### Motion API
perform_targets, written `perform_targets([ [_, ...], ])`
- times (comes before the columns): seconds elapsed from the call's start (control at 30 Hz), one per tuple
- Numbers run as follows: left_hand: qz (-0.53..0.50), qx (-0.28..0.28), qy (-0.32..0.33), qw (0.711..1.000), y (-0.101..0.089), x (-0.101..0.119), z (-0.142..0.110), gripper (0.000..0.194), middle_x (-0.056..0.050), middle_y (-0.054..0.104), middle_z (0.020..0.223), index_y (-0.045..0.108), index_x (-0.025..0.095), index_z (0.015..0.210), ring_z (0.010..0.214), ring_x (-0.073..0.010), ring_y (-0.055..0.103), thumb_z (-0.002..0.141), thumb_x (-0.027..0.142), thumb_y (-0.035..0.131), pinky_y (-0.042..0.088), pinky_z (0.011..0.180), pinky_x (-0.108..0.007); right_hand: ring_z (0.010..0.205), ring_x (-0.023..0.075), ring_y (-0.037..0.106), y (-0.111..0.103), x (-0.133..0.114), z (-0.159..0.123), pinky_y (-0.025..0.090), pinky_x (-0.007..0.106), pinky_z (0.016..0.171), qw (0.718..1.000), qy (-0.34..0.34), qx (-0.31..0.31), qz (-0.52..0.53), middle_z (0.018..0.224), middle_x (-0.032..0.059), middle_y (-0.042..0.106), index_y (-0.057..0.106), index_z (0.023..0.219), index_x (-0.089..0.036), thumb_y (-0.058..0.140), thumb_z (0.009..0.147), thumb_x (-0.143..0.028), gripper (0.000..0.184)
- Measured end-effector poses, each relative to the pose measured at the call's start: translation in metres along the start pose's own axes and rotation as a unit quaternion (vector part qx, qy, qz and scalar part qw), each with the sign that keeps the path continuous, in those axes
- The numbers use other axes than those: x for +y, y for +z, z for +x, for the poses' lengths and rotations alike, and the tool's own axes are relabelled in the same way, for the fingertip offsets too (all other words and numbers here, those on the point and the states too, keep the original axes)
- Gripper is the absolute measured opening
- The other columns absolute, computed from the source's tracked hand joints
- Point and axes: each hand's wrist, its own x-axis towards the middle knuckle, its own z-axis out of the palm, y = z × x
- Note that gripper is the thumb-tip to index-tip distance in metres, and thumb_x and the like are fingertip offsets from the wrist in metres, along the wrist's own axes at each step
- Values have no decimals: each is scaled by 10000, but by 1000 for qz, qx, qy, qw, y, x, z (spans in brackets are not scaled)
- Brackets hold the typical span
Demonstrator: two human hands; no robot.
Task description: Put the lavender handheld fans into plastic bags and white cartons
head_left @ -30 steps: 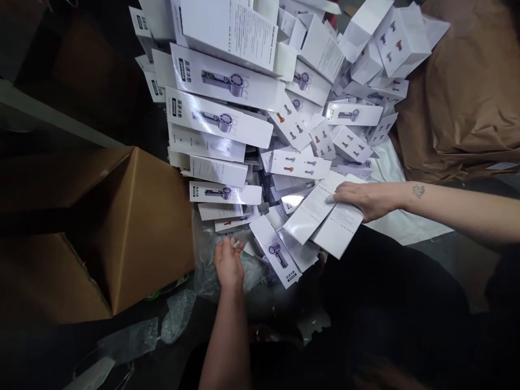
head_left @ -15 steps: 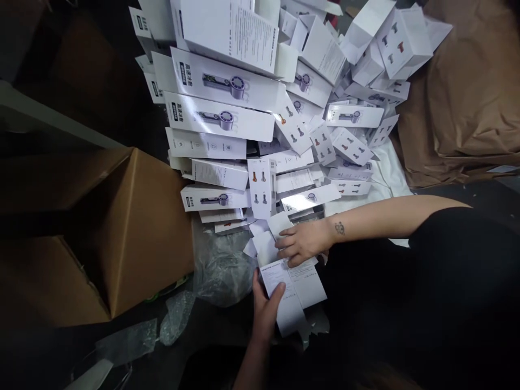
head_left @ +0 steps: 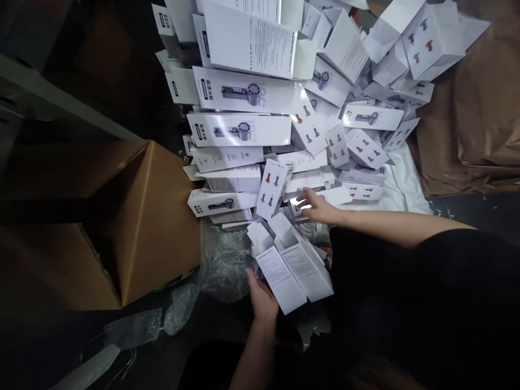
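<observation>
Low in the middle, two open-topped white boxes (head_left: 281, 280) with fine print lie side by side, tilted, their flaps raised. My left hand (head_left: 263, 298) holds the nearer one at its lower left side, thumb out and the other fingers hidden beneath. Above them my right hand (head_left: 317, 208) is open, fingers apart, at a white box (head_left: 339, 195) lying in the pile. Just left of those fingers leans a white box with small pictures of handheld fans (head_left: 273, 189). More fan boxes (head_left: 239, 130) are stacked behind.
A large brown carton (head_left: 158, 227) stands open on the left. Clear plastic bags (head_left: 223, 265) lie between it and my left hand, and bubble wrap (head_left: 181, 309) lies below. Brown cloth-like material (head_left: 467, 135) is heaped at the right, next to white sheeting (head_left: 402, 179).
My right hand has left the two boxes and moved up to the pile, fingers spread. My left hand has shifted lower along the box's side. The view has swung slightly left.
</observation>
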Motion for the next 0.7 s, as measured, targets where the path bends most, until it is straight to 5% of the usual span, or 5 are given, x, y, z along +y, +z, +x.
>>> perform_targets([
  [0.07, -59, -30, -35, 997, -2, 0, 3, 677, -70, 675, 1106, 587, 256, 1139, 1084, -285, 610, 742, 773, 405, 522, 852, -387, 1182, 316, 499, 4, -13, 20, 514, 526, 876, 985, 100, 28, 139, 1389, 217, 394, 47, 1446, -206, 663, 764, -397, 938],
  [0.13, -105, -54, -61, 991, 0, -1, 7, 594, -70, 693, 1039, 617, 234, 1085, 1042, -288, 627, 751, 706, 484, 512, 861, -394, 1176, 320, 505, 8, -28, 43, 489, 543, 912, 960, 138, 53, 237, 1376, 205, 425, 75, 1419, -220, 738, 695, -433, 1005],
  [0.33, -190, -38, -83, 978, -1, -7, 20, 443, -58, 669, 1059, 582, 245, 1108, 998, -229, 636, 811, 571, 531, 496, 874, -380, 1056, 244, 591, 2, -46, 62, 461, 474, 946, 905, 244, 105, 331, 1165, 75, 616, 473, 1113, -236, 801, 622, -305, 594],
  [0.53, -180, -38, -132, 974, -9, -24, 27, 461, -69, 669, 1040, 592, 230, 1114, 965, -231, 648, 840, 582, 476, 503, 859, -383, 984, 226, 615, -30, -37, 21, 513, 386, 842, 933, 108, -20, 344, 1064, 64, 651, 591, 1041, -221, 764, 666, -365, 437],
  [0.7, -191, -74, -140, 969, -5, -32, 31, 475, -79, 671, 1073, 597, 221, 1147, 1017, -247, 633, 841, 567, 489, 479, 911, -399, 1128, 266, 549, -58, -88, -12, 450, 422, 964, 974, -192, -79, 91, 1183, 83, 590, 554, 1187, -229, 770, 657, -403, 598],
])
